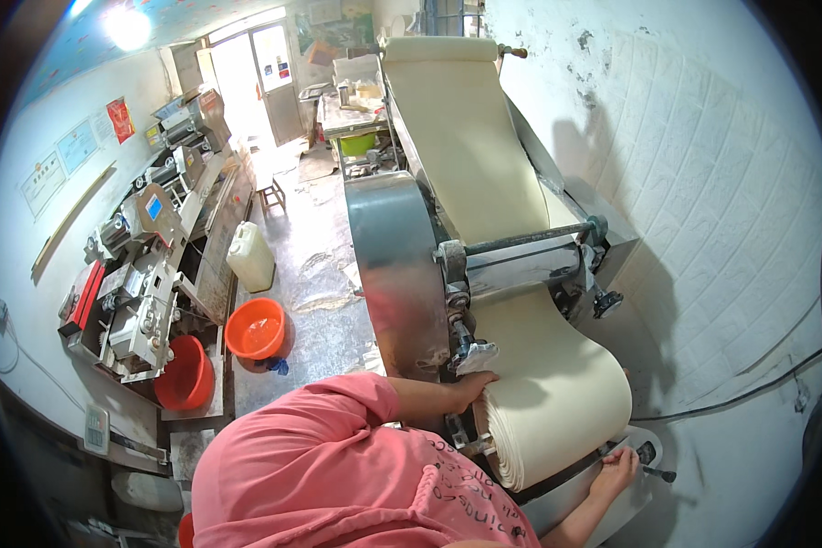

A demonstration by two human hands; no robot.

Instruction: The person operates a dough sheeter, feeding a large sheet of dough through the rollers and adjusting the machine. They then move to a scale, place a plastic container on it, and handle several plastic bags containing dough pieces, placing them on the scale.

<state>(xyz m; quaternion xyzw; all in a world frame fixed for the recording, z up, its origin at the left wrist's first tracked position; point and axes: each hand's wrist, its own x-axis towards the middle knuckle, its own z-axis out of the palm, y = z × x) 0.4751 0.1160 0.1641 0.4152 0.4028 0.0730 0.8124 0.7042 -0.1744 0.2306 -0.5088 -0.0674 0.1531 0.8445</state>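
Note:
A wide roll of pale dough sheet winds up at the front of a dough sheeting machine. My left hand touches the upper left edge of that roll, below a hand knob wrapped in something pale. My right hand is at the machine's front right, its fingers bent near a dark fitting and a black-ended lever; whether they grip anything is unclear. Above, a second dough sheet slopes down from a roll at the top to the rollers under a dark bar.
Orange basins and a white plastic jerrycan stand on the left. Several noodle machines line the left wall. A second black knob sticks out at the right, near the wall. A cable runs along that wall.

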